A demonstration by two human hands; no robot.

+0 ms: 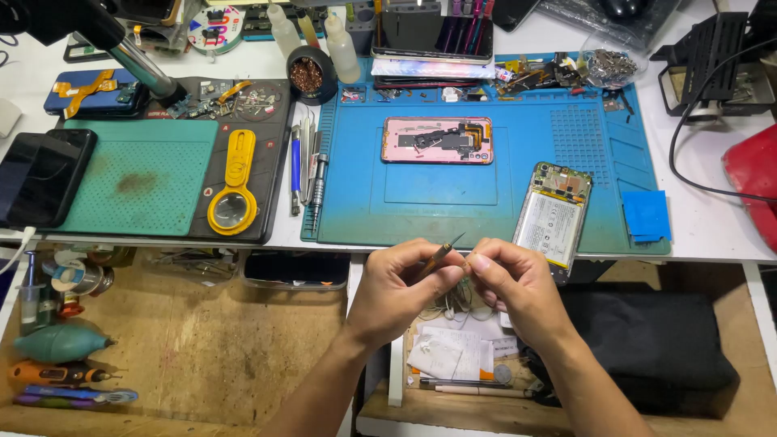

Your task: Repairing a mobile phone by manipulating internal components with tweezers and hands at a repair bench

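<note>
My left hand (396,287) grips a thin brown pointed tool (443,252), its tip angled up and right. Beside it, my right hand (510,279) has its fingers pinched close to the tool's shaft; a tiny part may sit between them but I cannot tell. Both hands hover just in front of the bench edge, below the blue work mat (486,202). On the mat lies an opened pink phone (438,140) with exposed black and gold parts. Right of it rests a second opened phone (554,213) showing a silver battery.
A green mat (137,182) with a yellow magnifier (233,186) lies at left, next to a black phone (40,174). Screwdrivers and tweezers (306,162) line the blue mat's left edge. Bottles, a brass-wool pot (307,74) and cables crowd the back. Open drawers below hold tools.
</note>
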